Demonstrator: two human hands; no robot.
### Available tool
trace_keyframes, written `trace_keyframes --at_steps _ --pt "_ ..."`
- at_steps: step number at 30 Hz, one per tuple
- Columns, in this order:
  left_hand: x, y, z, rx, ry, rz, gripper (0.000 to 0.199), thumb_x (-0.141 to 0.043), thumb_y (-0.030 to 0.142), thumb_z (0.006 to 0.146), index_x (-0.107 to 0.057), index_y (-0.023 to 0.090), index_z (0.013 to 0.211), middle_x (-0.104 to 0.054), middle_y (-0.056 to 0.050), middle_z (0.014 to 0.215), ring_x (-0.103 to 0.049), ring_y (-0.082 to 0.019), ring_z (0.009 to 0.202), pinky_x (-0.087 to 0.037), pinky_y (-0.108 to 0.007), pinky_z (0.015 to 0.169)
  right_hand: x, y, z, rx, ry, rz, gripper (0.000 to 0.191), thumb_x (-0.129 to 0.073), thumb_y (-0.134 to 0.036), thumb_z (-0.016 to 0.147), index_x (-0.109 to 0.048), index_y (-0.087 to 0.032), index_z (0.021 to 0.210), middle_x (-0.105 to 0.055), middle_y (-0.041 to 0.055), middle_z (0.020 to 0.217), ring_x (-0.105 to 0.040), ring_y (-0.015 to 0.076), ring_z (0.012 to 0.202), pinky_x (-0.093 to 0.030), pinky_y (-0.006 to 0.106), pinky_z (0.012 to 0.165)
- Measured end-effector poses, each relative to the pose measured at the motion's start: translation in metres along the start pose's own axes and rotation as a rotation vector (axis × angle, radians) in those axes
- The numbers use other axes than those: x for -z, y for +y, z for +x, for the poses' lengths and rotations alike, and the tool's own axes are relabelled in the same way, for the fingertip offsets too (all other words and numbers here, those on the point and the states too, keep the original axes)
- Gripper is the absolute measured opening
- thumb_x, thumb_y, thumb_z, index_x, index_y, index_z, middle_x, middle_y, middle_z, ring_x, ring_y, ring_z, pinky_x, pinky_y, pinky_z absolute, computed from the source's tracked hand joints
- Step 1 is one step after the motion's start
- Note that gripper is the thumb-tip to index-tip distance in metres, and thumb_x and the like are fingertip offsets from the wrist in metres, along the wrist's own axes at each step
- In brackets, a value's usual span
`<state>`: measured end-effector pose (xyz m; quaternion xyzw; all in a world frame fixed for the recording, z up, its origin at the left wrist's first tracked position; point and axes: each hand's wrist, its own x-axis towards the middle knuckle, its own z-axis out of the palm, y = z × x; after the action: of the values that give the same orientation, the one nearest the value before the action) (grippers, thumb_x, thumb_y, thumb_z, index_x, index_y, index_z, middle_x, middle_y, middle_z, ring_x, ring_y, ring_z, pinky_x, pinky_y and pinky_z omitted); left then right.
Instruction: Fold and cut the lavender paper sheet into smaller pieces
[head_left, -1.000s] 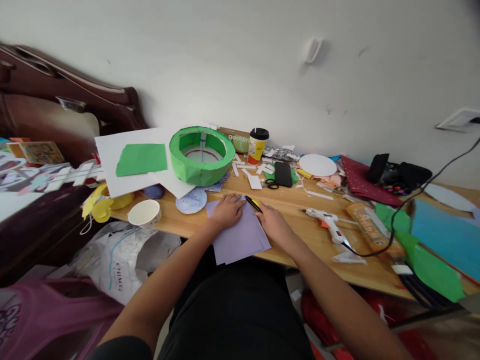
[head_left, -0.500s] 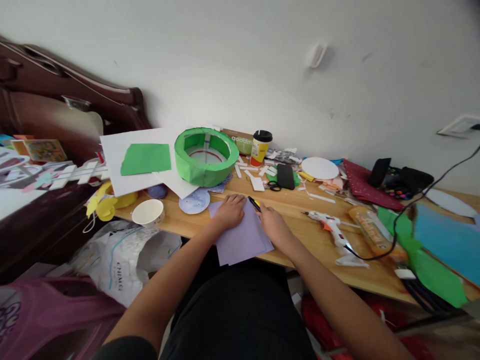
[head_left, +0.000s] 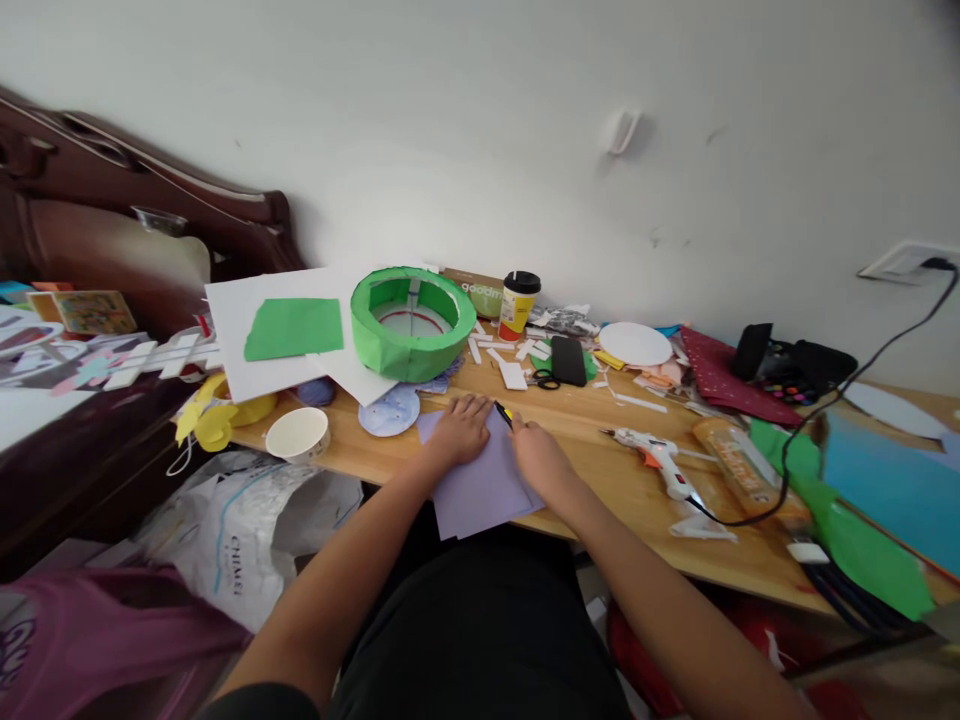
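Note:
Purple paper sheets lie on the wooden table at its front edge, partly hanging over it. My left hand presses flat on their upper part, fingers stretched out. Just to the right, my right hand is closed around a black and yellow cutter, whose tip points up and left at the top edge of the paper. A second sheet shows slightly out from under the top one at the right. The cutter's handle is mostly hidden in the fist.
Behind the hands are a green paper ring, a lidded cup, scissors and a phone. A white bowl stands left; a corded glue gun lies right. Paper scraps are scattered at the back.
The camera view has tilted slightly, so the table sits a little lower. My right hand and the cutter have shifted slightly against the paper; my left hand still presses on it.

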<state>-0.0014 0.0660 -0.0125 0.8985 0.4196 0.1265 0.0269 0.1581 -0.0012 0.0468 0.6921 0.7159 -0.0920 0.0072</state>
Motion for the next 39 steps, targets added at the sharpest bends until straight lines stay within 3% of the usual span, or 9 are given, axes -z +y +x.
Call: trace_keyframes --at_steps 10,18,30,39 --pt "0.002 0.003 0.000 0.013 -0.007 0.009 0.055 -0.037 0.026 0.094 -0.042 0.012 0.147 -0.044 -0.011 0.152 -0.035 -0.029 0.140 -0.023 -0.049 0.117 0.001 -0.002 -0.015 -0.007 -0.017 -0.038 0.051 -0.026 -0.014 0.100 -0.034 0.000 0.149 -0.064 0.0253 0.120 -0.066 0.0274 0.104 -0.049 0.032 0.084" --pt "0.001 0.001 0.000 0.017 -0.011 0.031 0.055 -0.037 0.026 0.094 -0.041 0.011 0.147 -0.043 -0.012 0.153 -0.036 -0.029 0.140 -0.024 -0.050 0.117 0.003 -0.006 -0.024 -0.058 -0.053 -0.069 0.051 -0.030 -0.015 0.100 -0.034 -0.003 0.150 -0.066 0.0234 0.115 -0.069 0.0258 0.096 -0.051 0.031 0.079" --pt "0.004 0.001 0.003 0.016 -0.055 0.039 0.055 -0.036 0.024 0.095 -0.039 0.010 0.148 -0.039 -0.013 0.155 -0.034 -0.031 0.142 -0.023 -0.051 0.117 0.003 -0.010 -0.047 -0.114 -0.105 -0.075 0.052 -0.024 -0.015 0.101 -0.030 -0.006 0.152 -0.061 0.0235 0.122 -0.068 0.0243 0.099 -0.052 0.030 0.079" --pt "0.006 0.003 0.003 0.021 -0.058 0.017 0.067 -0.030 0.055 0.099 -0.037 0.012 0.150 -0.036 -0.013 0.157 -0.031 -0.034 0.143 -0.023 -0.054 0.117 -0.007 -0.007 -0.060 -0.127 -0.068 -0.119 0.054 -0.024 -0.011 0.100 -0.028 -0.005 0.153 -0.059 0.0233 0.124 -0.068 0.0240 0.099 -0.054 0.030 0.077"
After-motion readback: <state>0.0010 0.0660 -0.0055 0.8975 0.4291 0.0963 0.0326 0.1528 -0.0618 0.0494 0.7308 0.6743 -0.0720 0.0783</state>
